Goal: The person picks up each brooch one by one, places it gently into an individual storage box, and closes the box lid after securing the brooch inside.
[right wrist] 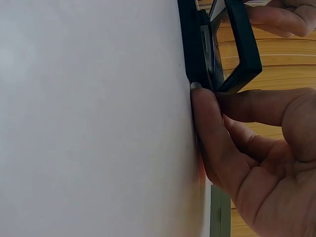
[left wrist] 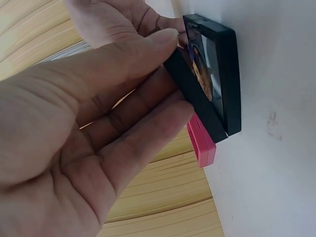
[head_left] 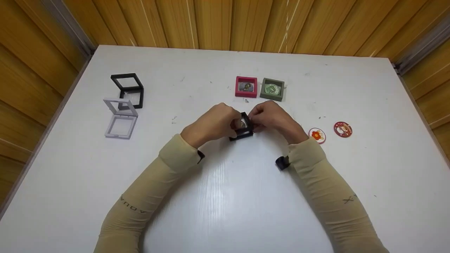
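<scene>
A small black hinged display frame (head_left: 246, 131) stands partly unfolded on the white table in the middle of the head view. Its lid (left wrist: 197, 98) leans at an angle over the base (left wrist: 231, 74). Something with a coloured picture (left wrist: 201, 69) shows between the two halves. My left hand (head_left: 216, 121) pinches the lid between thumb and fingers. At the other side, my right hand (head_left: 272, 117) pinches the frame's edge, thumb and forefinger near the corner in the right wrist view. The fingers hide part of the frame in the head view.
Behind the hands stand a pink frame (head_left: 246, 95) and a green frame (head_left: 271, 97), each holding a picture piece. Two round badges, one white (head_left: 317, 135) and one red (head_left: 342, 129), lie right. Left are unfolded black (head_left: 141, 98) and white (head_left: 119, 135) frames.
</scene>
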A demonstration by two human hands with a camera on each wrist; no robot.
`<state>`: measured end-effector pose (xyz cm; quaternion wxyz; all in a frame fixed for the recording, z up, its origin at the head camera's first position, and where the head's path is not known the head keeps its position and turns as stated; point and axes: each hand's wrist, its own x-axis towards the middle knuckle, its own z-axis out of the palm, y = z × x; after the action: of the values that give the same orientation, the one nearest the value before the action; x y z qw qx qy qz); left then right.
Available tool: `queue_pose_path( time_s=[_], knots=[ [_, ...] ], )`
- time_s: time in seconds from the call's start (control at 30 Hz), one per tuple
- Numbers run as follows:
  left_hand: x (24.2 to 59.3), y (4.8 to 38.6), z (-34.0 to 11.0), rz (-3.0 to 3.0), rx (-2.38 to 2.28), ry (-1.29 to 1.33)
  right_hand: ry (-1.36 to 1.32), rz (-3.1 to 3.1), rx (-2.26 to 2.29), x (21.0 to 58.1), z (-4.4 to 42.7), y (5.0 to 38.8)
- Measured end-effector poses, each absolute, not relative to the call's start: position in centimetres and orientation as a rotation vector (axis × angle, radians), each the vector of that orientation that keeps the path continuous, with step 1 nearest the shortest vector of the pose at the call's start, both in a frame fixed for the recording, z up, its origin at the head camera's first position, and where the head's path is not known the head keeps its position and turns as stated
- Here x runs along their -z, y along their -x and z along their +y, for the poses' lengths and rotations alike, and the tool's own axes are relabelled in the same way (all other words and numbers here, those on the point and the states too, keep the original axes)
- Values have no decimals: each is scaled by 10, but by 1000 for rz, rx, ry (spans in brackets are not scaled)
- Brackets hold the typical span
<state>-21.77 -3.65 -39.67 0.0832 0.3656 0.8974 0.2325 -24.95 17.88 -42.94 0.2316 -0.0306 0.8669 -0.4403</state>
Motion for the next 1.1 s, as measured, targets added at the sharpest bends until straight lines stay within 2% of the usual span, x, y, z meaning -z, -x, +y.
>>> queue_pose_path(
  time_s=[0.17, 0.43, 0.63, 1.1],
  knots=[
    [397, 223, -41, 2640, -844, -991, 91, 2378, 1211, 430, 179, 251],
    [396, 232, -52, 2772, -981, -471, 49, 2372, 1194, 428, 179, 251],
    [403, 236, -56, 2554, -968, -178, 58, 2389, 1166, 428, 178, 251],
    [415, 240, -56, 2357, -1208, -52, 114, 2419, 1166, 429, 179, 250]
  ],
)
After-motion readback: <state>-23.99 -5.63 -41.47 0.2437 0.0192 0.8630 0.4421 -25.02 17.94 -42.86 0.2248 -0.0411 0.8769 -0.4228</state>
